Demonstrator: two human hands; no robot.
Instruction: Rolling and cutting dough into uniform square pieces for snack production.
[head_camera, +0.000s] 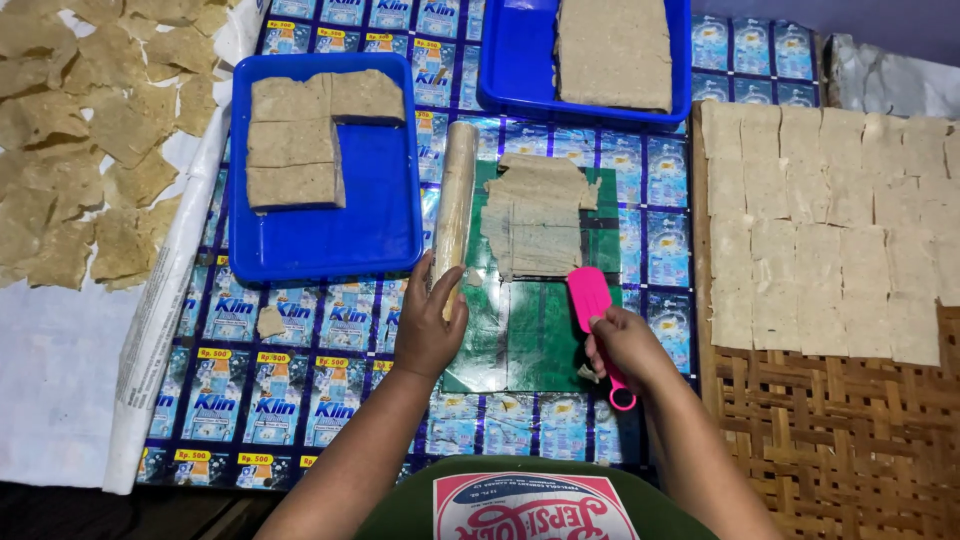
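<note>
Pink plastic scraper sits gripped in the right hand over the green cutting mat; the left hand grasps a dough-coated rolling pin (lying lengthwise). Beyond, thin dough sheets, then two blue trays of slabs.

My left grip holds a rolling pin beside flattened dough on a green mat; my right grip clasps a pink scraper.

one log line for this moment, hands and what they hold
left hand: grips rolling pin | right hand: holds pink scraper | rolled dough sheet on green mat
</note>
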